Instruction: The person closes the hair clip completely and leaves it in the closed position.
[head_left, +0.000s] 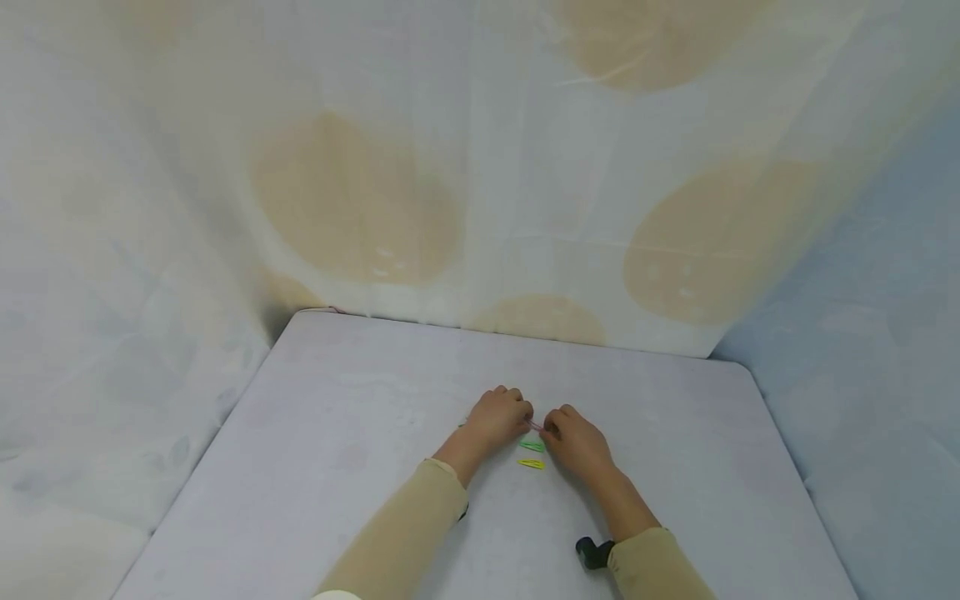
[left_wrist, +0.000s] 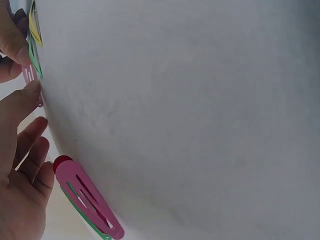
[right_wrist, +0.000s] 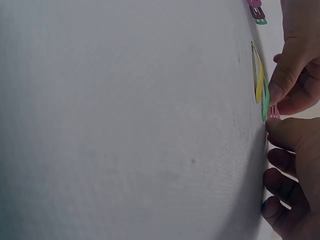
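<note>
Over the middle of the grey table (head_left: 337, 433) my two hands meet fingertip to fingertip. My left hand (head_left: 523, 414) and right hand (head_left: 552, 427) both pinch a small pink hair clip (head_left: 534, 425), one end each. In the left wrist view that pink clip (left_wrist: 29, 75) shows between fingers (left_wrist: 20, 102) at the table's edge of view. The right wrist view shows it (right_wrist: 273, 111) under a thumb (right_wrist: 282, 80). A green clip (head_left: 532, 446) and a yellow clip (head_left: 530, 463) lie flat just in front of the hands.
Another pink clip with a red end (left_wrist: 85, 197) lies on a green one (left_wrist: 92, 224) beside my left palm. A pale cloth with beige circles (head_left: 352, 200) hangs behind and beside the table. A black wrist mount (head_left: 594, 552) sits at my right sleeve.
</note>
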